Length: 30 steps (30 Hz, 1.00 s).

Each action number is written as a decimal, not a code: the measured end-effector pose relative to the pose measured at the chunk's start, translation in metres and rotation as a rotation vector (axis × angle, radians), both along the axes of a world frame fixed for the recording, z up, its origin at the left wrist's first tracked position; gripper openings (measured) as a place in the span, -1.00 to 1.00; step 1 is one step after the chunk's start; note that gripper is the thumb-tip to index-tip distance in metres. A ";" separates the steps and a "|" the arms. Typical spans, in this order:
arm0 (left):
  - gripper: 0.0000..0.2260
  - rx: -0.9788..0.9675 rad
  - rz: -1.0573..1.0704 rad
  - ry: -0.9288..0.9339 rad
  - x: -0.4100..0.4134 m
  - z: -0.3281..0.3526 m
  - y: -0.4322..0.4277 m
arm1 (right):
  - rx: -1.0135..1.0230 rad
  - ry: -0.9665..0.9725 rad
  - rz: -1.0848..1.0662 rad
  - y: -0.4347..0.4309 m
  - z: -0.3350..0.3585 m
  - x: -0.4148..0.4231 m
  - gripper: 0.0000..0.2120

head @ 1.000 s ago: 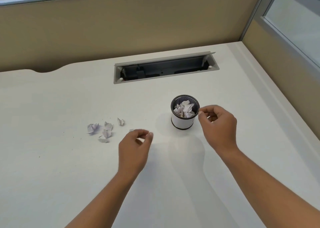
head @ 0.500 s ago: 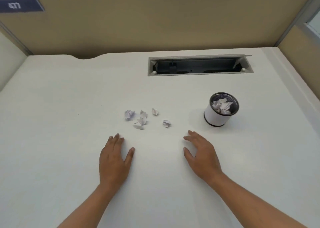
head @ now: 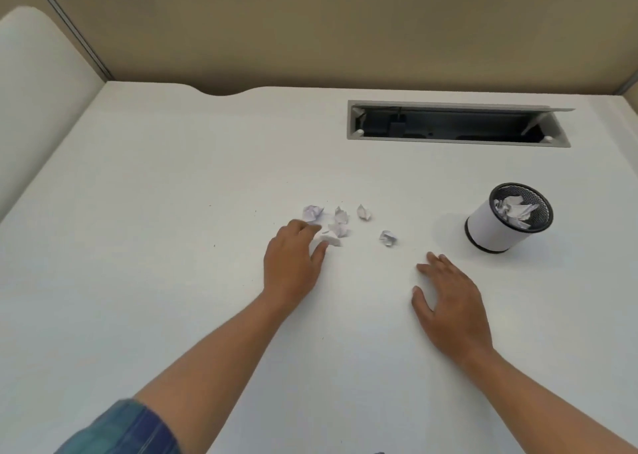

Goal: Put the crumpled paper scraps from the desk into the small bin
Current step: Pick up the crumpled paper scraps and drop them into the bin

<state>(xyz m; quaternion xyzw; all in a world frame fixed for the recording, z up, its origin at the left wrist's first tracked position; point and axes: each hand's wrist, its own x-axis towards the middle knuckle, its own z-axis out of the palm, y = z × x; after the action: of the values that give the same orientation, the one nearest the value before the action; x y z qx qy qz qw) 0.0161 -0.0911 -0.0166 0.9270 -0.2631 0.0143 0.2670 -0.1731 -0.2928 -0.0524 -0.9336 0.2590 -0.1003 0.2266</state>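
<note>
Beside the left grip (head: 293, 263), open, paper scraps (head: 340, 224) touch its fingertips.

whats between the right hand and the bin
Nothing. In the head view the stretch of desk from the right hand up to the bin is bare; the nearest paper scrap lies off to its left.

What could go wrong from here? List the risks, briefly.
1. The left hand is closing on a tight cluster of paper scraps; a pinch may take one and push its neighbours away.
2. The small bin already holds crumpled paper near its rim, so more scraps may bounce or spill out.
</note>
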 end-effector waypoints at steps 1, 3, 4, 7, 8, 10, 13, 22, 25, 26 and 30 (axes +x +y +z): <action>-0.74 0.001 -0.012 0.029 0.005 0.002 -0.007 | 0.003 -0.002 -0.004 0.000 0.000 0.000 -0.62; -0.73 0.026 -0.021 0.108 0.009 0.002 -0.015 | 0.004 -0.008 -0.006 0.001 0.000 0.000 -0.62; -0.73 0.039 -0.019 0.139 0.010 0.000 -0.017 | 0.003 -0.012 -0.006 0.001 0.000 0.001 -0.62; -0.75 0.067 -0.019 0.171 0.010 -0.007 -0.017 | 0.001 -0.026 -0.007 0.001 0.000 0.001 -0.62; -0.76 0.073 -0.016 0.171 0.009 -0.009 -0.016 | -0.001 -0.032 -0.008 0.001 0.000 0.001 -0.62; -0.78 0.077 0.000 0.164 0.008 -0.011 -0.015 | 0.000 -0.043 -0.012 0.002 0.000 0.001 -0.63; -0.78 0.097 0.006 0.165 0.007 -0.013 -0.015 | 0.005 -0.049 -0.040 0.002 0.003 0.005 -0.67; -0.82 -0.099 0.076 0.213 -0.018 -0.001 -0.007 | 0.166 -0.066 -0.068 -0.004 0.029 0.066 -0.73; -0.81 -0.166 0.090 0.246 -0.031 0.008 -0.003 | 0.186 0.019 -0.056 -0.004 0.033 0.085 -0.66; -0.81 -0.180 0.087 0.251 -0.035 0.010 -0.002 | 0.181 0.053 -0.049 -0.004 0.033 0.090 -0.64; -0.82 -0.211 0.106 0.258 -0.045 0.018 0.000 | 0.127 0.139 0.056 -0.006 0.032 0.100 -0.68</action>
<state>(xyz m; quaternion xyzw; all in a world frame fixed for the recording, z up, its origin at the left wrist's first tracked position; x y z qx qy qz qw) -0.0285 -0.0912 0.0018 0.9005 -0.1743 -0.0630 0.3933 -0.0730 -0.2989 -0.0199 -0.9288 0.2539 -0.0123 0.2696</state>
